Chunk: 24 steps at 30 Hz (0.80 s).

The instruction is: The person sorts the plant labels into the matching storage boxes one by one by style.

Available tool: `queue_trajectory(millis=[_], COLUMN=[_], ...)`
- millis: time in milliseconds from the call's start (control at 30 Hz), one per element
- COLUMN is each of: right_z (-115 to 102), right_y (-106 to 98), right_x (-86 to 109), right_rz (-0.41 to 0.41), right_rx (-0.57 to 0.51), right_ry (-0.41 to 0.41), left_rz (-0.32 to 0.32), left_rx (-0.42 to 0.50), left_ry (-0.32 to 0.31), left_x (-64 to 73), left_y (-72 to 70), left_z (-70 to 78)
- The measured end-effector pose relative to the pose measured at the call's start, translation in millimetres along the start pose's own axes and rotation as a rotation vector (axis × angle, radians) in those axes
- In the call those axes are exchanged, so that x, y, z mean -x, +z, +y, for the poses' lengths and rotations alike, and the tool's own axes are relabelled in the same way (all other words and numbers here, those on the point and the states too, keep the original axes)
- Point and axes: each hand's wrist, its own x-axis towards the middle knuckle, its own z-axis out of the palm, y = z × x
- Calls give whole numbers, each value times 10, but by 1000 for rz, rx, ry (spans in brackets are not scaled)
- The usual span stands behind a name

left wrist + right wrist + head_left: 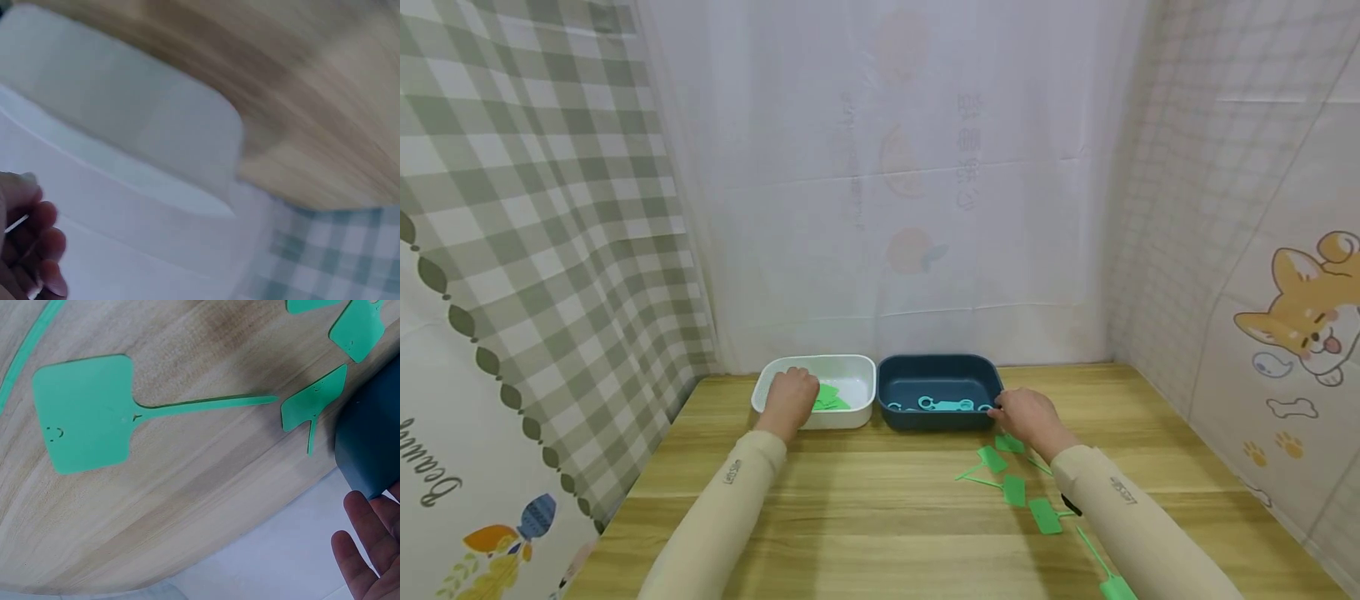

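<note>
My left hand is over the left part of a white bin, its fingers loosely bent. In the left wrist view, nothing shows between the thumb and fingers. Green tags lie inside this bin. At the right front corner of a dark blue bin, my right hand has its fingertips at the rim. Two of its fingers look straight in the right wrist view; the thumb and the grip are hidden there. Turquoise wrench-shaped pieces lie in the dark blue bin, one ring near my right fingertips.
Several flat green tags with thin stems are scattered on the wooden table below and beside my right forearm. One larger tag shows a small face cutout. Cloth curtains surround the table's back and sides.
</note>
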Motion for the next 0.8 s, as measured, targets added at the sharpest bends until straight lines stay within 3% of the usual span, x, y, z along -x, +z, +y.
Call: queue_trajectory(millis=[67,233,367,567,800], right_z=[7,21,32,31,3], right_y=[-3,6,20,25,24], right_x=[-2,-12,-10,-4,-13], right_rz=[8,8,2,14,20], right_rx=[-3,-4,9,13,32], right_ry=[1,0,-2,1,-2], left_rz=[23,80,43,-49,-95], left_rx=[20,58,126,256,170], left_ry=[69,263,364,387,375], left_x=[-27,-33,0,3,-60], left_y=[29,91,94,76,82], left_z=[188,818,1277,1775,2106])
